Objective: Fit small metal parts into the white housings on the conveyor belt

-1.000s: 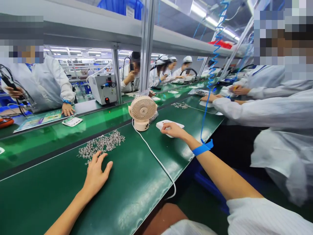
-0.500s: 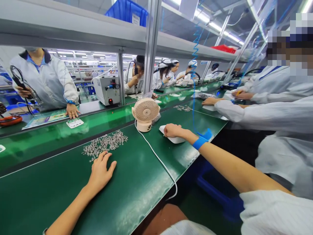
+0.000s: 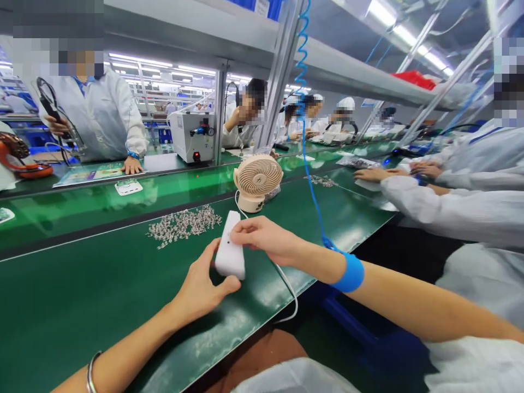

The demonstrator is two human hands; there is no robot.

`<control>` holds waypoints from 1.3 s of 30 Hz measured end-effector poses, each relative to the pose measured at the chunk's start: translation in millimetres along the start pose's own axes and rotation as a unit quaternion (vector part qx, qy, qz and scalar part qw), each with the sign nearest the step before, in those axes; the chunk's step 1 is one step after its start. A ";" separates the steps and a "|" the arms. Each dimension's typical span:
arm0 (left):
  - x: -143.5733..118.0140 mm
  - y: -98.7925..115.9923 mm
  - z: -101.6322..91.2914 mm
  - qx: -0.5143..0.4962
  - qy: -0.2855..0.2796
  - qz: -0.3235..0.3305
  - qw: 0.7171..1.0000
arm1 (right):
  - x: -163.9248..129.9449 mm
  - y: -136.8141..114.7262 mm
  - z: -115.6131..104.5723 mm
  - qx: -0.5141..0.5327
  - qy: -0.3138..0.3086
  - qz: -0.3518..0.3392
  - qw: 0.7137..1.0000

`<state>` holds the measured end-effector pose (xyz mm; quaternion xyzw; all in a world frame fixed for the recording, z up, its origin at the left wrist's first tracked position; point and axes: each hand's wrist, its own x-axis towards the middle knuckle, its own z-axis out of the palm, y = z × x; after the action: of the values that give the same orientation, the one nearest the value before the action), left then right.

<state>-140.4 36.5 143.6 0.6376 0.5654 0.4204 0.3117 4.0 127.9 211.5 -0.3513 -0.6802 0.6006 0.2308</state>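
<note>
A white plastic casing (image 3: 231,254), long and narrow from this side with a small dark hole, is held tilted above the green work surface. My right hand (image 3: 262,240) is closed on its right side, fingers pinching near the hole; a blue wrist strap (image 3: 350,273) is on that arm. My left hand (image 3: 204,284) is spread around the lower left of the casing, fingertips partly behind it. Its thumb sticks out just below the bottom corner, and I see no firm grip. A pile of small metal parts (image 3: 184,225) lies just beyond my left hand.
A beige fan (image 3: 258,181) stands behind the casing, its white cable (image 3: 289,286) running over the front edge. A blue coiled cord (image 3: 305,147) hangs to my wrist strap. Co-workers' arms (image 3: 434,199) rest at the right. Another white board (image 3: 128,188) lies on the far green strip.
My right hand has brought the white casing leftward from beside the fan and tipped it up. My left hand has moved right, away from the metal parts, to the casing.
</note>
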 end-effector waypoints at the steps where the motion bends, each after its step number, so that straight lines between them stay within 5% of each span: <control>1: -0.3 6.5 -1.4 -0.009 0.001 -0.014 1.000 | 2.7 -0.4 10.5 0.024 -0.001 0.022 0.999; 6: 13.9 14.4 -30.0 -0.068 0.044 -0.102 0.992 | 12.6 -1.1 22.6 0.055 0.004 0.098 0.994; 12: 33.0 -9.9 -72.2 -0.296 0.021 -0.282 0.912 | 17.8 27.3 5.1 -0.062 0.044 -0.094 0.993; 17: 34.5 -24.4 -63.9 -0.229 0.015 -0.316 0.921 | 17.8 49.1 9.4 -0.166 0.009 -0.146 0.975; 22: 29.1 -18.4 -51.8 -0.024 0.075 -0.272 0.959 | 14.7 59.3 20.4 -0.258 0.014 -0.198 0.946; 27: 20.8 -0.1 -39.8 0.165 0.100 -0.195 0.962 | 10.8 73.2 26.5 -0.268 0.033 -0.220 0.937; 30: 7.7 16.1 -22.3 0.319 0.059 -0.128 0.937 | 9.1 79.6 27.3 -0.252 0.039 -0.218 0.942; 34: -17.4 30.4 8.4 0.490 -0.059 -0.029 0.869 | 8.2 82.4 28.3 -0.237 0.038 -0.223 0.945; 39: -35.6 23.7 32.5 0.530 -0.009 0.009 0.848 | 7.2 83.7 34.2 -0.283 0.070 -0.244 0.925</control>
<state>-100.9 0.1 143.1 0.7148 0.6936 0.0533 -0.0725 -9.0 113.6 122.9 -0.2663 -0.8688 0.2822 0.3078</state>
